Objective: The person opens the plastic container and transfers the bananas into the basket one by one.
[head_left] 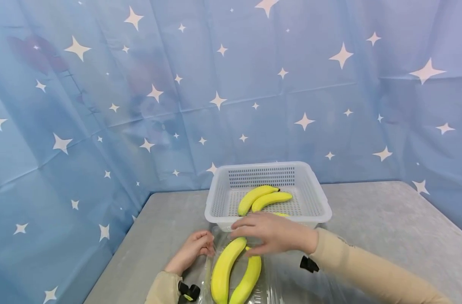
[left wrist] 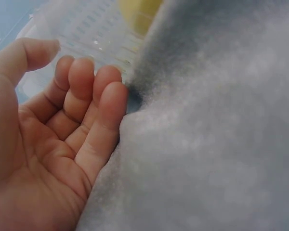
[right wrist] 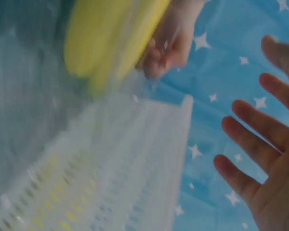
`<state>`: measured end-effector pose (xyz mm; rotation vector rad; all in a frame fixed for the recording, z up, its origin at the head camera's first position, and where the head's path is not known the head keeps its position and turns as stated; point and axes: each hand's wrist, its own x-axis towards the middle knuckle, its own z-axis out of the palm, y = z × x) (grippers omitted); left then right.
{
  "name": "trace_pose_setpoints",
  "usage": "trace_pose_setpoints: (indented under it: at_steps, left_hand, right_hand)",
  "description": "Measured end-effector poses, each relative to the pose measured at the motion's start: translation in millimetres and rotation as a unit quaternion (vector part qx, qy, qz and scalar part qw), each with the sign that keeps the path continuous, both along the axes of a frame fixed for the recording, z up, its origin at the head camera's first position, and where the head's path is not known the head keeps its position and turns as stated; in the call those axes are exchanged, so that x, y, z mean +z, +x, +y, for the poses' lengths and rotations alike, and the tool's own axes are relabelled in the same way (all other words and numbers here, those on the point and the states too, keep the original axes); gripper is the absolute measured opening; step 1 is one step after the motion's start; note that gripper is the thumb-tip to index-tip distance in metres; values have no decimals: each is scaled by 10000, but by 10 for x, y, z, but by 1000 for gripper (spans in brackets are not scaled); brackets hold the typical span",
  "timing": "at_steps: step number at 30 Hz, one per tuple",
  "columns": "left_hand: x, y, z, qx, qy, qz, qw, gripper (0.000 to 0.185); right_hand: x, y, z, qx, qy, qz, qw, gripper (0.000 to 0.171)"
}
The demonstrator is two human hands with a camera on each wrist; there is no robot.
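Two yellow bananas (head_left: pixel 225 270) lie side by side inside a clear plastic bag (head_left: pixel 287 280) on the grey table, close to me. My right hand (head_left: pixel 261 232) hovers over their far tips, fingers straight and spread (right wrist: pixel 260 159), holding nothing. My left hand (head_left: pixel 193 249) rests on the table at the bag's left edge, fingers loosely curled, palm empty (left wrist: pixel 72 110). Just behind the hands stands a white slotted basket (head_left: pixel 325 211) with two bananas (head_left: pixel 253 196) in plain view and the tip of another behind my right hand. The bagged bananas (right wrist: pixel 101 43) and basket wall (right wrist: pixel 120 163) show blurred in the right wrist view.
The grey table (head_left: pixel 386 219) stretches to the right of the basket and left of my hand. A blue star-printed curtain (head_left: pixel 253 84) closes off the back and both sides. The table's left edge (head_left: pixel 117 253) runs diagonally near my left arm.
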<state>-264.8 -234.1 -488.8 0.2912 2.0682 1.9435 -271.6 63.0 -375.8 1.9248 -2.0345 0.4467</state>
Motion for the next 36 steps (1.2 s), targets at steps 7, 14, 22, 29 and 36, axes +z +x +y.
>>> trace_pose_setpoints:
  at_steps: [7,14,22,29,36]
  left_hand:
    - [17,-2,9,29,-41,47,10000,22]
    - [20,7,-2,-29,-12,-13,10000,21]
    - [22,15,3,4,-48,-11,10000,22]
    - [18,9,14,-52,-42,-48,10000,23]
    - [20,3,-14,-19,-89,-100,9999,21]
  right_hand:
    - [-332,144,-26,339,142,-825,9959,66]
    - [-540,217,-71,436,252,-777,9957,58]
    - [-582,184,-68,310,535,-1545,9861,57]
    - [-613,123,-50,478,682,-1976,9767,50]
    - [-619,151,-99,-37,1094,-1703,9793,53]
